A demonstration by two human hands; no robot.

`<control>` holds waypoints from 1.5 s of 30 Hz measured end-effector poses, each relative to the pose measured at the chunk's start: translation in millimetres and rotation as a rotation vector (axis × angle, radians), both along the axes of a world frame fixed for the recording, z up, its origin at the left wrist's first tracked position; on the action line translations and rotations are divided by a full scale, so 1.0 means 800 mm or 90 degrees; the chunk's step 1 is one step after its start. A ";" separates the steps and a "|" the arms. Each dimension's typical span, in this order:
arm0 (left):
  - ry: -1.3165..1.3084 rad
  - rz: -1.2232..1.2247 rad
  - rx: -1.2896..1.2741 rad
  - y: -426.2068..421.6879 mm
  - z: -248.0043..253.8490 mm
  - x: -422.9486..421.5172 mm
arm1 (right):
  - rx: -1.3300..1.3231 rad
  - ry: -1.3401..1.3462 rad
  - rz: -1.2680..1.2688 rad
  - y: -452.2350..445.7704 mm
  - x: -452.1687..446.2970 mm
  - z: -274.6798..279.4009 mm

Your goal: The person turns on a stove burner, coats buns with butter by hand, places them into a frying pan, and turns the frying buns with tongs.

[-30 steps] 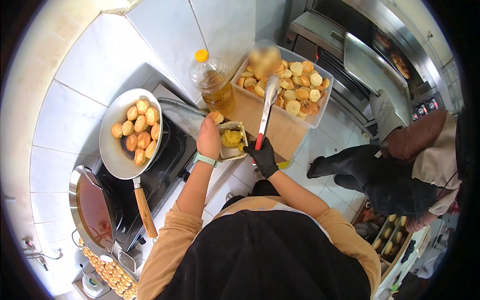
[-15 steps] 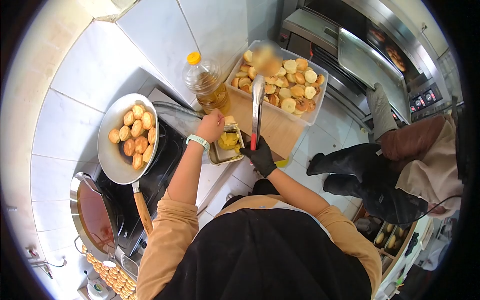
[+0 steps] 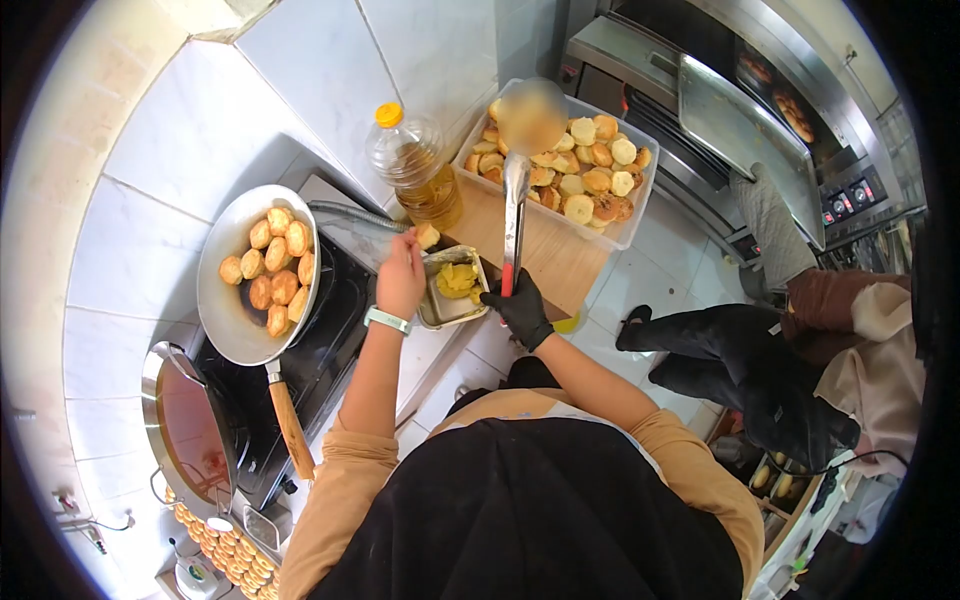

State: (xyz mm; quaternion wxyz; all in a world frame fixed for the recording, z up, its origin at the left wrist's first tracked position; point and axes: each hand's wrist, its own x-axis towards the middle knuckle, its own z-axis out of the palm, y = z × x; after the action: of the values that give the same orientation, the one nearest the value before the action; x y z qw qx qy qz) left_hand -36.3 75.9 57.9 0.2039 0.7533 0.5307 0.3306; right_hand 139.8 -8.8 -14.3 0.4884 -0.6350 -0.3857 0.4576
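My bare left hand [image 3: 400, 275], with a pale watch band on the wrist, pinches a small bread roll [image 3: 427, 236] just left of a metal tin [image 3: 437, 312]. In the tin lies a soft yellow, butter-like spread [image 3: 458, 282]. My right hand [image 3: 520, 310], in a black glove, is closed around metal tongs [image 3: 514, 200] with a red grip, pointing away from me. A blurred patch hides the tongs' far end over a plastic tub [image 3: 638, 220] of bread rolls [image 3: 578, 208]. Several browned rolls [image 3: 276, 256] lie in a white frying pan [image 3: 225, 330] to my left.
An oil bottle [image 3: 412, 165] stands against the tiles. The pan's wooden handle [image 3: 290, 425] juts toward me over the black stove [image 3: 335, 335]. Nearer is a pot of reddish liquid [image 3: 195, 430]. On the right, a person in an oven mitt [image 3: 770, 230] holds a tray [image 3: 740, 140] by the oven.
My left hand has moved left, out of the tin, with the bread roll in its fingers. The tongs stay nearly still. The person on the right has shifted slightly.
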 end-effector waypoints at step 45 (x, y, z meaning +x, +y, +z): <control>-1.049 0.135 -0.202 -0.097 0.077 -0.026 | 0.062 -0.665 0.219 -0.056 0.010 0.221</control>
State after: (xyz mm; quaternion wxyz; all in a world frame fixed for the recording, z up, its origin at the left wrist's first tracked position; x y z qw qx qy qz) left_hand -57.3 -1.8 119.5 0.5971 0.1804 0.3205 0.7129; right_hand 147.9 -53.8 162.4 0.1788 -0.6824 -0.6955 0.1364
